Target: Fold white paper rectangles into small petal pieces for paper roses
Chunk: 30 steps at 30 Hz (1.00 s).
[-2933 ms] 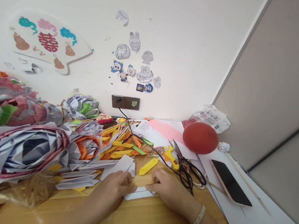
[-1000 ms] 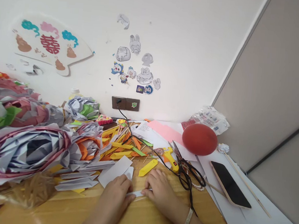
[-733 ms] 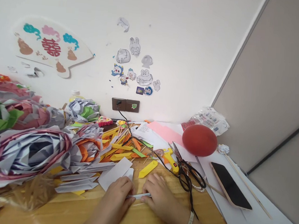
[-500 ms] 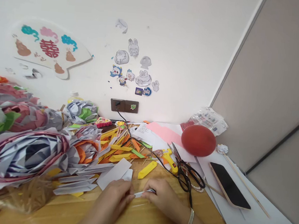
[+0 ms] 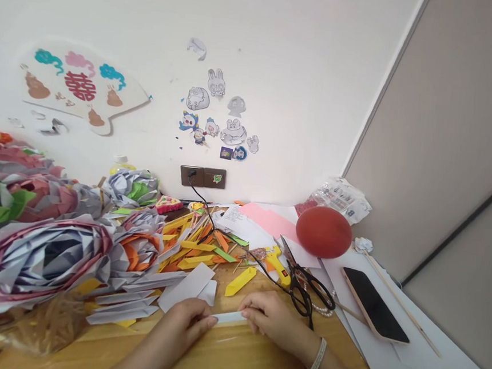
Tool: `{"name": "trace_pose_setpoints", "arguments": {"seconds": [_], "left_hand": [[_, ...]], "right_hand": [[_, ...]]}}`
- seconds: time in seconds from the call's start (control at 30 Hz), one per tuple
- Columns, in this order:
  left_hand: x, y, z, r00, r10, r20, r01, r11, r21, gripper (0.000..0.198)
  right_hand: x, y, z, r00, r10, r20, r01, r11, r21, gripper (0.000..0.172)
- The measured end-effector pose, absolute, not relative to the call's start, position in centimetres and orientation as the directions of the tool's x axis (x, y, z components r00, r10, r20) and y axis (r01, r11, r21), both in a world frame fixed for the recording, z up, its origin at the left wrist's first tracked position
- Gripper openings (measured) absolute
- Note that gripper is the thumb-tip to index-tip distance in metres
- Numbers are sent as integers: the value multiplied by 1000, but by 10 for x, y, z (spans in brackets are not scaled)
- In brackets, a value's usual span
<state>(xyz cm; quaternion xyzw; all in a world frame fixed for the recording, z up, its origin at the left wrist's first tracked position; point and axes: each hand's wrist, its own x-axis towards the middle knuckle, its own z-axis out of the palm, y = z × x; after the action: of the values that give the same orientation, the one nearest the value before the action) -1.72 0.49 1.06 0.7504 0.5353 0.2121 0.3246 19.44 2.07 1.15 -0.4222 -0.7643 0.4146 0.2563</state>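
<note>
A narrow folded strip of white paper [image 5: 230, 317] stretches between my two hands, just above the wooden table. My left hand [image 5: 188, 322] pinches its left end between thumb and fingers. At the other end, my right hand [image 5: 265, 314], with a bracelet on the wrist, grips the strip with curled fingers. Flat white paper pieces [image 5: 188, 285] lie just beyond my left hand. A yellow folded paper piece [image 5: 241, 281] rests on the table beyond the strip. The strip's ends are hidden by my fingers.
Large folded-paper flowers [image 5: 50, 250] crowd the left. Yellow and orange folded pieces [image 5: 197, 255] are heaped at the middle back. Black-handled scissors [image 5: 300, 295], a yellow glue gun [image 5: 279, 265], a red balloon [image 5: 323, 231] and a phone [image 5: 375, 304] lie to the right. A black cord [image 5: 204, 201] runs from the wall socket.
My hands have moved slightly apart, and more of the white strip shows between them. The dark object seen at my right hand earlier no longer shows. The view has shifted slightly.
</note>
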Motion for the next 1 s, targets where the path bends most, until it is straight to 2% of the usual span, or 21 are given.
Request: {"name": "trace_pose_setpoints", "arguments": {"seconds": [0.17, 0.33, 0.53, 0.7, 0.87, 1.0], "left_hand": [[-20, 7, 18, 299, 952, -64, 546, -115, 830, 28], [-20, 4, 18, 263, 964, 27, 612, -188, 768, 26], [-19, -4, 23, 375, 926, 43, 637, -291, 714, 24], [-19, -8, 30, 388, 919, 72, 683, -339, 647, 26], [-23, -5, 32, 370, 929, -3, 654, -258, 711, 21], [-26, -5, 33, 350, 936, 43, 631, -269, 728, 22]], "right_hand": [[195, 20, 18, -497, 862, 102, 473, 367, -801, 15], [193, 20, 18, -507, 852, 126, 484, 403, -777, 15], [191, 14, 20, -515, 842, 160, 533, 460, -710, 17], [190, 12, 19, -499, 850, 166, 495, 437, -751, 18], [193, 17, 16, -504, 856, 116, 443, 371, -816, 17], [191, 20, 8, -453, 888, 77, 323, 244, -914, 18]]}}
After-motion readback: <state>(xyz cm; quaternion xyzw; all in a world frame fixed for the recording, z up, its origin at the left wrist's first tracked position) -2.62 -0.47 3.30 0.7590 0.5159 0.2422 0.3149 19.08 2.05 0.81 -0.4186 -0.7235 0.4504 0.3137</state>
